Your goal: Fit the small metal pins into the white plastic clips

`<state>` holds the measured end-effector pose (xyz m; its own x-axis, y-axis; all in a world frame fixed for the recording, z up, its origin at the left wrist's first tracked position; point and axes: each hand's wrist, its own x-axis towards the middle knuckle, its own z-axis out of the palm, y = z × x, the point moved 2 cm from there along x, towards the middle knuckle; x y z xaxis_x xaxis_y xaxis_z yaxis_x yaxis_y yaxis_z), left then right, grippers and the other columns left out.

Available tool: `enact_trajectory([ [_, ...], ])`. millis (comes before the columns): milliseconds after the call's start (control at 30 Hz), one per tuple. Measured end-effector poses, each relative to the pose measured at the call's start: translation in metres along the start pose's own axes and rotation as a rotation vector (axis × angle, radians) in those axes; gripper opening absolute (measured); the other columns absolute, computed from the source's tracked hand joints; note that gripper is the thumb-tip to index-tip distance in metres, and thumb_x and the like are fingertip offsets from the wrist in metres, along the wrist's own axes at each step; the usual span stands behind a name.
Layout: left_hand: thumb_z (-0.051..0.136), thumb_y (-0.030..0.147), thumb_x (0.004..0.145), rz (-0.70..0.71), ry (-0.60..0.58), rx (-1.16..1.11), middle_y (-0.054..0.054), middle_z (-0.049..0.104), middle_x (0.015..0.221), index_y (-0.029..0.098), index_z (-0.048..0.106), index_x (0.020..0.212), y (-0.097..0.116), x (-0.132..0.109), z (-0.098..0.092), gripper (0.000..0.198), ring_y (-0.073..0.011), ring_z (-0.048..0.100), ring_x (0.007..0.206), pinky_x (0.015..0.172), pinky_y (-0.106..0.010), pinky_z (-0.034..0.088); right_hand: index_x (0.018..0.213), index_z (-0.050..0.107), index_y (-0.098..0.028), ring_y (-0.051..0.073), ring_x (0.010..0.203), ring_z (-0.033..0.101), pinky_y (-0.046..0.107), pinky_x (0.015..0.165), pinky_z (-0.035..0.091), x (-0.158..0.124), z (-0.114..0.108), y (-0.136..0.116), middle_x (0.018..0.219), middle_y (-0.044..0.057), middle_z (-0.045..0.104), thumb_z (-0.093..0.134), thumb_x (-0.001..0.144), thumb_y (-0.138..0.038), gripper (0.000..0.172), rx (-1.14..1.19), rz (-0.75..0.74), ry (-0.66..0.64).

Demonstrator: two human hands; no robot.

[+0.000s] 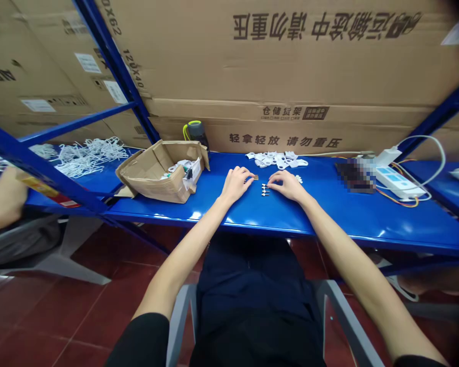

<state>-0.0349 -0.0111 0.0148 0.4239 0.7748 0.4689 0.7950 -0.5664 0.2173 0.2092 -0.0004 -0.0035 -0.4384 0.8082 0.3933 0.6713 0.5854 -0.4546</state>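
My left hand rests on the blue tabletop with its thumb and fingers pinched at a few thin brass-coloured pins. Opposite it, my right hand has its thumb and forefinger closed together. Its fingertips are beside a short row of small white parts with metal pins lying between the hands. What those fingertips pinch is too small to make out. Several tiny white pieces lie just past the right hand, partly covered by it. Behind both hands is a pile of flat white plastic pieces.
On the left stands an open cardboard box holding white items, with a dark bottle behind it. A power strip with cables and a dark, pixelated object lie right. White hooks and another person's arm are far left.
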Motion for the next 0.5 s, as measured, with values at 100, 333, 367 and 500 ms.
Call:
enact_trajectory([
  [100,0.058,0.032,0.109,0.002,-0.007,-0.005,-0.007,0.075,0.124,0.024,0.079,0.118,0.0001,-0.0003,0.0001,0.023,-0.0271,0.062,0.117,0.102,-0.043,0.046,0.094,0.083,-0.026,0.031,0.112,0.067,0.051,0.108,0.051,-0.0002,-0.0004,0.0021,0.113,0.008,0.079,0.068,0.098,-0.043,0.023,0.014,0.003,-0.002],
  [333,0.057,0.030,0.110,0.030,-0.026,-0.011,-0.006,0.074,0.125,0.025,0.077,0.119,0.0029,-0.0025,0.0002,0.023,-0.0265,0.061,0.118,0.102,-0.042,0.045,0.096,0.084,-0.026,0.031,0.112,0.068,0.051,0.109,0.051,-0.0003,0.0004,0.0052,0.115,0.009,0.079,0.067,0.098,-0.044,0.024,0.013,-0.005,-0.008],
  [367,0.057,0.030,0.110,0.034,-0.027,-0.007,-0.006,0.074,0.125,0.025,0.077,0.119,0.0031,-0.0030,0.0001,0.023,-0.0265,0.061,0.118,0.102,-0.042,0.045,0.096,0.084,-0.026,0.031,0.112,0.069,0.051,0.109,0.051,-0.0002,0.0005,0.0053,0.115,0.009,0.079,0.068,0.098,-0.043,0.024,0.008,-0.002,-0.011],
  [500,0.055,0.030,0.110,0.052,-0.042,0.014,-0.007,0.074,0.125,0.026,0.077,0.119,0.0041,-0.0041,-0.0015,0.024,-0.0266,0.062,0.117,0.103,-0.042,0.044,0.097,0.084,-0.026,0.030,0.113,0.068,0.050,0.109,0.051,0.0000,-0.0003,0.0030,0.116,0.008,0.079,0.068,0.098,-0.040,0.022,-0.010,0.006,-0.019],
])
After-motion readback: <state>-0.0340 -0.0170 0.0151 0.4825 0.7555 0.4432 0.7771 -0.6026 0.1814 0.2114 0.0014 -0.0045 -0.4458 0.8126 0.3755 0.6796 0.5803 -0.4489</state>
